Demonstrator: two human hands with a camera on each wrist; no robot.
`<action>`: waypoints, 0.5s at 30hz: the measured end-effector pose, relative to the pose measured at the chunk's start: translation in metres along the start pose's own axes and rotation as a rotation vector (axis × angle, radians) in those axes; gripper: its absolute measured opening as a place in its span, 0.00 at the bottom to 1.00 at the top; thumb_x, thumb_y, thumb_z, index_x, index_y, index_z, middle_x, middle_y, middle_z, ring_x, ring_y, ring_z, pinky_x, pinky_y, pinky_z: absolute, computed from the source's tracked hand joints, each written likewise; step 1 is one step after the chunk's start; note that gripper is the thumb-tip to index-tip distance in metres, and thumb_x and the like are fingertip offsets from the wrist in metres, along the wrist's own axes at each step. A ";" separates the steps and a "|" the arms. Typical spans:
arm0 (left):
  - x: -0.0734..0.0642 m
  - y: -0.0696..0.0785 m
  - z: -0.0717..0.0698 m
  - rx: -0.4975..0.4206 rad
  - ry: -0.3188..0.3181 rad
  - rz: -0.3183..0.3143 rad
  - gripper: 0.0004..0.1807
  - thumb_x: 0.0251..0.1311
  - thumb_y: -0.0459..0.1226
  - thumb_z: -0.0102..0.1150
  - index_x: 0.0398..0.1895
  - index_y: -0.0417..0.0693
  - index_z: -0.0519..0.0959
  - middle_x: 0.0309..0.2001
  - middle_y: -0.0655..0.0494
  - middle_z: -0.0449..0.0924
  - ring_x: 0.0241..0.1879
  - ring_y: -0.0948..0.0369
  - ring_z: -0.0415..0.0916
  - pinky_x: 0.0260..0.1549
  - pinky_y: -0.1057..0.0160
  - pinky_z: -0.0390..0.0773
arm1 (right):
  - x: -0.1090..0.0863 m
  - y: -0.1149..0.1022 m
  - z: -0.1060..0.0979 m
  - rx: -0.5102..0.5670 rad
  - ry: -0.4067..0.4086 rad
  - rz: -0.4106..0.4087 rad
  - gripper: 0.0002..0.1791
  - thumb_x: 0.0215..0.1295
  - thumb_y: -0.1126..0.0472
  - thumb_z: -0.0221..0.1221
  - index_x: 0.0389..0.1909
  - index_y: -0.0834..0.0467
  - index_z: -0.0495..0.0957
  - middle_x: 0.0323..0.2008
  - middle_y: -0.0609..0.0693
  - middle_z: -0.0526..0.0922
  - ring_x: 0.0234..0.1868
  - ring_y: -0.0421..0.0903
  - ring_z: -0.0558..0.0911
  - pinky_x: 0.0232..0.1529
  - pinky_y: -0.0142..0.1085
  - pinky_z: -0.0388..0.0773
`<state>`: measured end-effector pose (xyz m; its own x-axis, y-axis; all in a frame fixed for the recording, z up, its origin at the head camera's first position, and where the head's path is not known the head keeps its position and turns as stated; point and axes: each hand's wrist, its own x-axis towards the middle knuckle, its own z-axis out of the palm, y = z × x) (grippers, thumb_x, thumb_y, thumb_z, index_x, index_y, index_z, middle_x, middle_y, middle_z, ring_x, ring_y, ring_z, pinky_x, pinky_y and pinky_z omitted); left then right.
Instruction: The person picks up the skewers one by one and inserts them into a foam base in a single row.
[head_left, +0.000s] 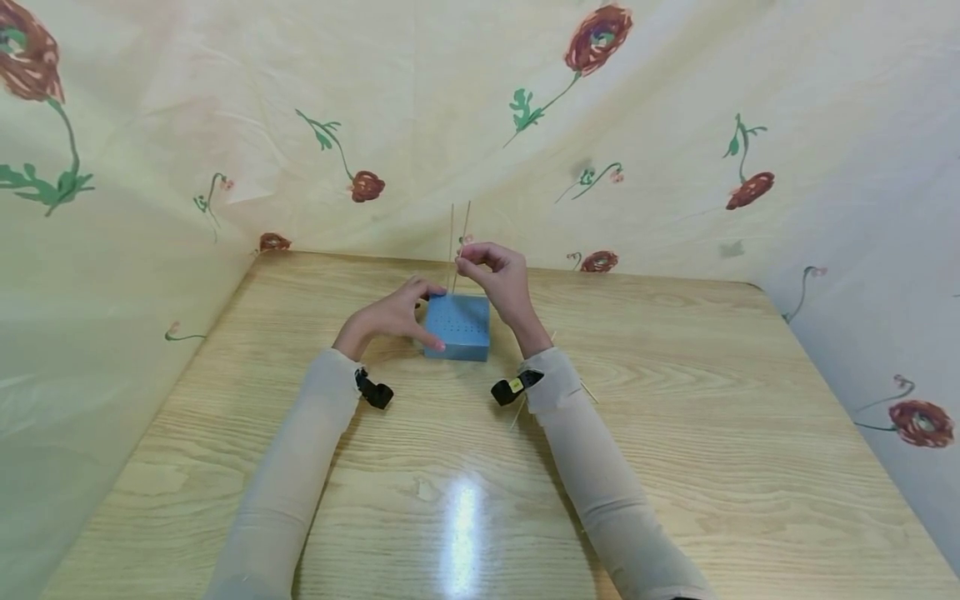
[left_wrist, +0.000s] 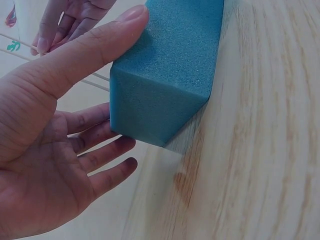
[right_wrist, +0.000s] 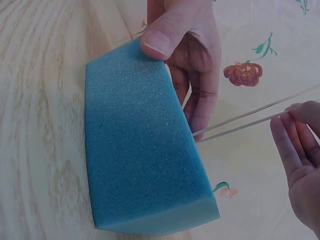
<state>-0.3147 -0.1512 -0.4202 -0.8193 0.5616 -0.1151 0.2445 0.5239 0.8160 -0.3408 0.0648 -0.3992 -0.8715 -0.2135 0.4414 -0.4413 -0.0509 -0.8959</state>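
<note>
A blue foam block (head_left: 456, 351) with rows of small holes in its top sits on the wooden table. My left hand (head_left: 390, 317) holds the block at its left end, thumb on the near face and fingers toward the far side. Above the far part of the block, my right hand (head_left: 506, 282) pinches a thin wooden stick (right_wrist: 242, 126) between thumb and fingertips. Its lower end meets the block's top. Beside it a second thin stick (head_left: 452, 227) stands nearly upright in the block. The exact holes they meet cannot be made out.
A few loose thin sticks (head_left: 589, 392) lie on the table (head_left: 675, 433) by the right forearm, partly hidden under it. A flower-patterned sheet (head_left: 450, 108) hangs behind the table and along both sides. Each wrist carries a small black camera (head_left: 375, 390).
</note>
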 end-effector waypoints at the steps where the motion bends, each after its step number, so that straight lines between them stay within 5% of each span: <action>1: 0.000 0.000 0.000 0.000 0.000 0.000 0.53 0.50 0.40 0.80 0.77 0.43 0.59 0.71 0.44 0.57 0.72 0.45 0.57 0.73 0.42 0.59 | 0.000 0.000 0.000 -0.002 0.000 -0.003 0.10 0.66 0.71 0.65 0.43 0.75 0.83 0.35 0.55 0.87 0.34 0.38 0.85 0.43 0.31 0.85; 15: 0.000 0.000 0.001 -0.013 0.001 0.014 0.51 0.51 0.39 0.79 0.76 0.43 0.60 0.70 0.43 0.57 0.72 0.44 0.56 0.73 0.41 0.58 | -0.001 0.001 0.002 -0.006 -0.020 -0.020 0.09 0.66 0.71 0.64 0.42 0.75 0.83 0.33 0.43 0.85 0.35 0.38 0.84 0.42 0.31 0.85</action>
<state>-0.3140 -0.1504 -0.4206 -0.8163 0.5684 -0.1028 0.2495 0.5074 0.8248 -0.3398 0.0634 -0.4003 -0.8580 -0.2319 0.4582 -0.4601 -0.0492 -0.8865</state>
